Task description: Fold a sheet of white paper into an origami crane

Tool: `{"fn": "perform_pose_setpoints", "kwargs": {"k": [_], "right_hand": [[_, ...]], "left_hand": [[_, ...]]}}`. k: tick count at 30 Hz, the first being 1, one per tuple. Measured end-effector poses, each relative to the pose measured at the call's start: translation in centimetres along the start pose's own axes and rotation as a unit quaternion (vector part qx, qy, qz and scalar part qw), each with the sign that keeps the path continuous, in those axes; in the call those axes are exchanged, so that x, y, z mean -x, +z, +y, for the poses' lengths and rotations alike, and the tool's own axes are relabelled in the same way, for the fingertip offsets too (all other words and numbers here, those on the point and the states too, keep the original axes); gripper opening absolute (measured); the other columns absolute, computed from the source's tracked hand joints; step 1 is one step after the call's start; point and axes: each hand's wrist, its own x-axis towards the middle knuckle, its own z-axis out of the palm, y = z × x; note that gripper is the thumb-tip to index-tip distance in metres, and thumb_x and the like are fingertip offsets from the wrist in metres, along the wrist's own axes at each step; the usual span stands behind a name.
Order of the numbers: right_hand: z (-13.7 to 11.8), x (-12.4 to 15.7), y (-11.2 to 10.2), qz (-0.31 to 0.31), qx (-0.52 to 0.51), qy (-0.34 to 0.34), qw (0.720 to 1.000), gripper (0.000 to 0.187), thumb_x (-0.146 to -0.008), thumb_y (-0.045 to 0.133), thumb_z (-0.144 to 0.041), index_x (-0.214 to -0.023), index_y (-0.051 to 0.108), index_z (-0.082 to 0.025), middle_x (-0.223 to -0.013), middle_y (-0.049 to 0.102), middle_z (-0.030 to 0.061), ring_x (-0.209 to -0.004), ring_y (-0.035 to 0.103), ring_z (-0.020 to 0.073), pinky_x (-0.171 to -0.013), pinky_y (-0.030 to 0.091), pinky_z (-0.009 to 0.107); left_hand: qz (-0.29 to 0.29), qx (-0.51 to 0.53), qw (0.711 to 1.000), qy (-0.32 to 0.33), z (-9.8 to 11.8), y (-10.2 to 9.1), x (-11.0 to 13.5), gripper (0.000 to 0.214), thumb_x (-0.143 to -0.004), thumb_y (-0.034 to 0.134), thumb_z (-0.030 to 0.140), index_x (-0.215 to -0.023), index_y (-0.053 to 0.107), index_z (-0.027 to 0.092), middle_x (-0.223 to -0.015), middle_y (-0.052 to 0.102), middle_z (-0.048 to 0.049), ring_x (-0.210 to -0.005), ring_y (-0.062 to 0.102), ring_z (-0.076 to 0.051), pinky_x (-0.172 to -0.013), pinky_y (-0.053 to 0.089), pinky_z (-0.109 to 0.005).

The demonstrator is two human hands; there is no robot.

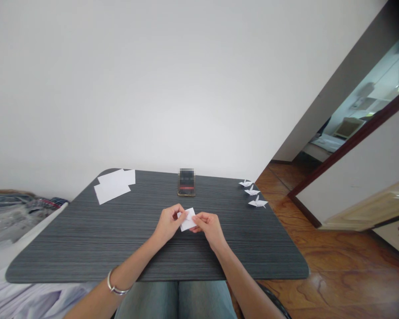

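Midway along the counter's [69, 239] near edge, a small folded white paper [188, 220] is held skewed, one corner pointing away toward the phone [186, 182]; it is too nearly square to tell its long axis. The left hand [168, 222], curled, pinches the paper's left edge with closed fingers, while the right hand [210, 227] pinches its right edge. Loose sheets [115, 185] lie far left on the dark striped counter and three paper cranes [252, 191] far right, beside a wooden floor [335, 274] and open doorway [359, 119].
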Motion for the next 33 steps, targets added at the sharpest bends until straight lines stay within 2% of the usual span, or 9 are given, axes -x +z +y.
{"fn": "perform_pose_setpoints", "kwargs": {"k": [5,10,13,16,20,26,30,33], "right_hand": [[-0.03,0.04,0.09,0.001,0.007,-0.002,1.0,0.025,-0.06,0.067,-0.037,-0.06,0.062,-0.012,-0.051,0.064,0.0022,-0.045,0.06,0.0124,-0.044,0.048,0.02],[-0.02,0.08,0.06,0.009,0.012,-0.007,1.0,0.025,-0.061,0.067,-0.037,-0.059,0.062,-0.012,-0.051,0.064,0.002,-0.044,0.059,0.0123,-0.044,0.048,0.021],[0.01,0.11,0.05,0.01,0.008,-0.01,1.0,0.024,-0.061,0.067,-0.036,-0.059,0.062,-0.012,-0.049,0.064,0.0015,-0.043,0.058,0.012,-0.043,0.047,0.02],[0.0,0.13,0.05,0.008,0.005,-0.011,1.0,0.023,-0.061,0.067,-0.035,-0.059,0.062,-0.012,-0.048,0.063,0.0009,-0.042,0.058,0.0114,-0.043,0.047,0.019],[-0.05,0.2,0.09,0.008,0.006,-0.011,1.0,0.022,-0.063,0.066,-0.033,-0.059,0.062,-0.012,-0.049,0.063,0.001,-0.042,0.058,0.0109,-0.042,0.047,0.019],[0.0,0.26,0.16,0.002,0.02,-0.018,1.0,0.023,-0.062,0.066,-0.034,-0.06,0.063,-0.012,-0.051,0.063,0.0012,-0.044,0.057,0.0113,-0.043,0.048,0.02],[0.13,0.18,0.16,-0.002,0.02,-0.019,1.0,0.022,-0.061,0.067,-0.034,-0.059,0.062,-0.012,-0.05,0.062,0.0003,-0.042,0.055,0.01,-0.042,0.047,0.02],[0.19,0.15,0.15,-0.003,0.018,-0.022,1.0,0.022,-0.061,0.067,-0.033,-0.058,0.061,-0.013,-0.049,0.062,-0.0002,-0.042,0.054,0.0095,-0.041,0.046,0.019]], "left_hand": [[0.008,0.023,1.0,-0.013,0.01,-0.04,0.14,0.024,-0.072,0.054,0.034,-0.061,0.051,0.014,-0.052,0.05,0.0029,-0.047,0.043,-0.009,-0.044,0.031,-0.018],[-0.012,0.144,0.989,-0.045,0.35,-0.19,-0.07,0.022,-0.07,0.058,0.032,-0.073,0.043,0.016,-0.05,0.05,0.0061,-0.045,0.046,-0.008,-0.044,0.032,-0.017],[-0.007,0.187,0.981,-0.048,0.64,-0.39,-0.22,0.02,-0.074,0.053,0.035,-0.077,0.044,0.017,-0.048,0.046,0.0073,-0.043,0.044,-0.007,-0.044,0.032,-0.017],[-0.022,0.208,0.977,-0.049,0.8,-0.57,-0.29,0.021,-0.076,0.05,0.036,-0.078,0.048,0.015,-0.054,0.05,0.0046,-0.047,0.047,-0.008,-0.045,0.035,-0.018],[-0.051,0.198,0.978,-0.043,0.67,-0.64,-0.34,0.021,-0.067,0.062,0.028,-0.077,0.051,0.013,-0.06,0.057,0.0011,-0.052,0.052,-0.009,-0.05,0.037,-0.019],[-0.04,0.174,0.982,-0.061,0.29,-0.56,-0.32,0.019,-0.067,0.063,0.028,-0.068,0.054,0.011,-0.059,0.061,-0.0013,-0.05,0.053,-0.01,-0.049,0.036,-0.02],[-0.045,0.167,0.983,-0.061,0.34,-0.5,-0.23,0.019,-0.067,0.062,0.028,-0.067,0.053,0.012,-0.057,0.06,-0.0005,-0.049,0.051,-0.009,-0.048,0.035,-0.019],[-0.038,0.158,0.986,-0.046,0.54,-0.57,-0.19,0.019,-0.07,0.059,0.03,-0.069,0.052,0.012,-0.048,0.051,0.0044,-0.043,0.044,-0.007,-0.044,0.03,-0.017]]}}
